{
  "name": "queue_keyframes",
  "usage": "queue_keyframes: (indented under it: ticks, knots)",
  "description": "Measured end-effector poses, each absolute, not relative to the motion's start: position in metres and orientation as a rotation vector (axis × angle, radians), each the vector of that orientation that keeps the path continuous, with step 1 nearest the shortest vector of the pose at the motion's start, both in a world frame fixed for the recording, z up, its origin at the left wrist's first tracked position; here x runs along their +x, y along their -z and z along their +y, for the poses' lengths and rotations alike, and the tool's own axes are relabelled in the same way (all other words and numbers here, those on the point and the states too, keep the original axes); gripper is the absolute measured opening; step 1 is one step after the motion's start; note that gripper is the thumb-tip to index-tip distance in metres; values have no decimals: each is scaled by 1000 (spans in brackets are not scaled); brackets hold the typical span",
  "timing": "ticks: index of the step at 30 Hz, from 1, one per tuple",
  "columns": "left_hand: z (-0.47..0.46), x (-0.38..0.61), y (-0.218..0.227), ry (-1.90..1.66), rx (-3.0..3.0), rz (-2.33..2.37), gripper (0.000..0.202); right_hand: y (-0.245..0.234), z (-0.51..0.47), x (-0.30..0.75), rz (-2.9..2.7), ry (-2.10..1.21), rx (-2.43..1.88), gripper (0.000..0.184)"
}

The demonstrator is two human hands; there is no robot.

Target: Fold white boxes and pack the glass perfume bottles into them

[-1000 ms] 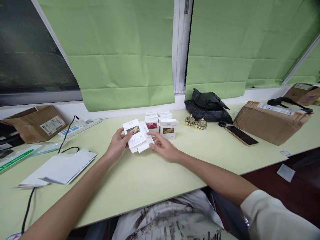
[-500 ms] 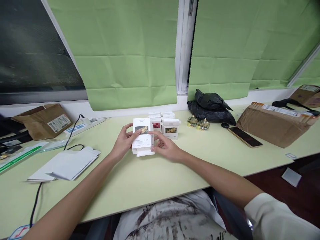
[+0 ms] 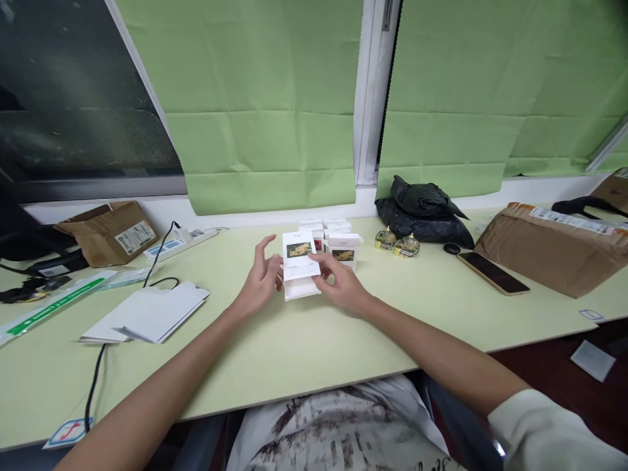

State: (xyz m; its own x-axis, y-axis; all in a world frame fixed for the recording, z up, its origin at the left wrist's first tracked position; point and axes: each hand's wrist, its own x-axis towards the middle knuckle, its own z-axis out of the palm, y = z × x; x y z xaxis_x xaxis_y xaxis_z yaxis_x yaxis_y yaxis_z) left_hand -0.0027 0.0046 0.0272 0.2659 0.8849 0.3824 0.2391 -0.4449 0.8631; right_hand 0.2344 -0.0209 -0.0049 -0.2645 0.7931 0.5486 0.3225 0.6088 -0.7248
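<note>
A white carton [image 3: 300, 267] with a picture of something yellow on its front is held up over the table. Its near end gapes, with a pale flap hanging down. My right hand [image 3: 341, 284] pinches the carton by its right side, thumb and fingers on either face. Beside the carton's left edge is my left hand [image 3: 260, 278], its index finger raised and the others loosely curled, apparently off the carton. Just behind stands a matching closed carton [image 3: 346, 252], with several more white boxes [image 3: 324, 226] grouped there, one showing a red picture.
Flat white cardboard pieces [image 3: 157, 314] lie at left, near a black cable [image 3: 93, 386] and a power strip [image 3: 184, 242]. At right are two ornate glass bottles [image 3: 406, 245], black plastic bags [image 3: 426, 212], a phone [image 3: 493, 273] and a brown cardboard box [image 3: 552, 248].
My left hand has let go of the carton and raised its index finger. The carton has tilted in my right hand, its near opening now showing more. The view has shifted slightly left.
</note>
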Motion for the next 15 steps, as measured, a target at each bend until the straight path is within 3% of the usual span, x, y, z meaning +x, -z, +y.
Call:
queue_keyframes:
  ticks: [7, 15]
  knots:
    - [-2, -14, -34, -987, 2449, 839, 55, 3, -19, 238, -1702, -573, -877, 47]
    - [-5, 0, -27, -1247, 2145, 893, 43, 0, -20, 241, -1787, -603, -815, 53]
